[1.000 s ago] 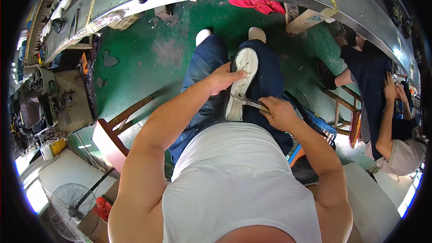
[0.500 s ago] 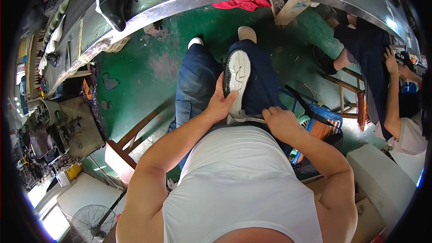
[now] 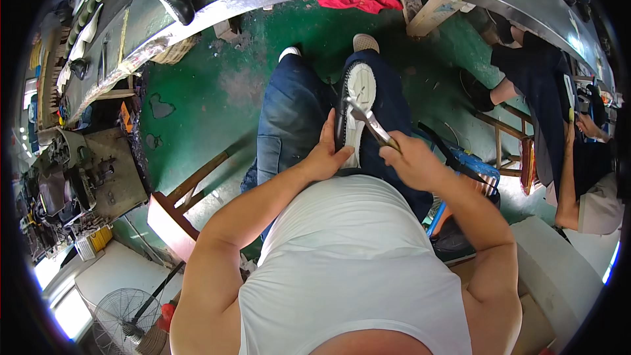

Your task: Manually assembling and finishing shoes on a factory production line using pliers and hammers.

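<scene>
A: Where is the shoe (image 3: 355, 112) now?

B: It lies on the person's right thigh, sole up, the toe pointing away from the body. The left hand (image 3: 327, 153) is closed around its left side, near the heel, and holds it steady.

A: And the right hand (image 3: 409, 160)?

B: It is closed tight on the handles of the pliers (image 3: 369, 123). The metal nose touches the white sole near the middle.

A: How to do this step well, in your opinion?

B: I think the left hand must press the shoe firmly on the thigh, so it does not turn. The pliers should take only the edge of the material, and pull evenly, away from the left thumb.
</scene>
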Demonstrator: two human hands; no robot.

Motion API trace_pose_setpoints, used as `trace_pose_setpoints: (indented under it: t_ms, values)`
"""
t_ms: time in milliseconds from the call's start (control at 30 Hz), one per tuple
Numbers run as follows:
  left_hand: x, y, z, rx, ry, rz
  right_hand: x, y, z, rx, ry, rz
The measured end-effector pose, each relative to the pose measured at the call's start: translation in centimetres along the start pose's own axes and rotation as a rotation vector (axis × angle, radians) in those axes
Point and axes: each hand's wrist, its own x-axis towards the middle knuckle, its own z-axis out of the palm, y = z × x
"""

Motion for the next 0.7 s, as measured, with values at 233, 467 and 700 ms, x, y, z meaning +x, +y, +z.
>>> trace_pose_setpoints:
  t_ms: [233,467,700]
  values:
    - [-0.8,3.5,-2.7,-0.296,0.054,-0.049,0.6,5.4,4.1,0.036,0.271,-0.007]
    - [-2.9,14.6,-7.5,-1.015,-0.196,0.227,-3.1,4.5,4.5,-0.283,0.277,0.159]
    - [6.5,19.6,-11.9,-1.398,-0.357,0.216,-1.9,0.3,1.2,-0.518,0.446,-0.239]
